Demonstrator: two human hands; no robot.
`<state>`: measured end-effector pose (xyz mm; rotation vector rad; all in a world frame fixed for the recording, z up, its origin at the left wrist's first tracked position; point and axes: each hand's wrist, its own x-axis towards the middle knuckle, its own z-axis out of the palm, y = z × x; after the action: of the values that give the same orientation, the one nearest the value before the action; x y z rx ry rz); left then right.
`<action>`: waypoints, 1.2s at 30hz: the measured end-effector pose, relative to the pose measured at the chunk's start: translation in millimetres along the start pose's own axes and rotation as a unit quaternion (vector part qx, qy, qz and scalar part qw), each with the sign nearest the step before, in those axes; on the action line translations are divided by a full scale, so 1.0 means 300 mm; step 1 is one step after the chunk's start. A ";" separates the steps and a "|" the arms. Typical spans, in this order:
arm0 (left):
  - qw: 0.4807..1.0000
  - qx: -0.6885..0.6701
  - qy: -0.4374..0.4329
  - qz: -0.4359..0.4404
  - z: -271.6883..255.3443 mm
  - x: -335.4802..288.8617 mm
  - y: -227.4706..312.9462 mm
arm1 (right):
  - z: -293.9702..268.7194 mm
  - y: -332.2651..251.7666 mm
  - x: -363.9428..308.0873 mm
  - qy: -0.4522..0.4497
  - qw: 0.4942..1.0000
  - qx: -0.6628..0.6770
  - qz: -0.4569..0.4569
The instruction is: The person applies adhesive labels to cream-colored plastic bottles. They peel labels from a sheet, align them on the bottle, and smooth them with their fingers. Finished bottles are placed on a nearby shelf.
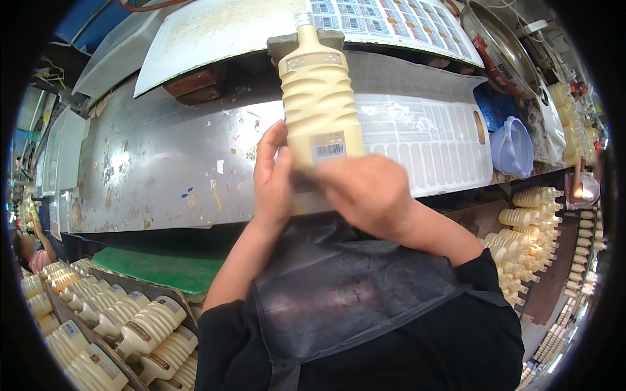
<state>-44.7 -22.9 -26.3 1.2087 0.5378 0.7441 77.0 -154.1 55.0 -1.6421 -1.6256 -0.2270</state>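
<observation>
A cream plastic bottle (319,98) with wavy ridges lies with its base toward me and its clear-threaded neck pointing away. Its shoulder rests by a grey block (280,45). Near the base, a small barcode label (328,147) shows on its face. My left hand (272,176) grips the bottle's lower left side, fingers and thumb against it. At the base, just below the label, my right hand (368,189) is bent inward; its fingertips are smeared by motion, so whether they pinch anything is unclear.
A scuffed metal table (156,156) lies ahead. Label sheets (391,19) lie on a white board beyond; a backing sheet (424,143) sits right of the bottle, near a lilac bucket (512,148). Similar bottles (153,326) fill a crate lower left; more bottles (521,234) stand at right.
</observation>
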 end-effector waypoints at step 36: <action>0.999 -0.038 0.021 -0.022 -0.004 0.039 0.005 | 0.000 -0.043 0.006 -0.042 0.989 -0.078 -0.116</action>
<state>-38.3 -13.0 -25.1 1.1098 0.5652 0.7465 65.7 -154.6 61.3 -1.5944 -1.9060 -0.4174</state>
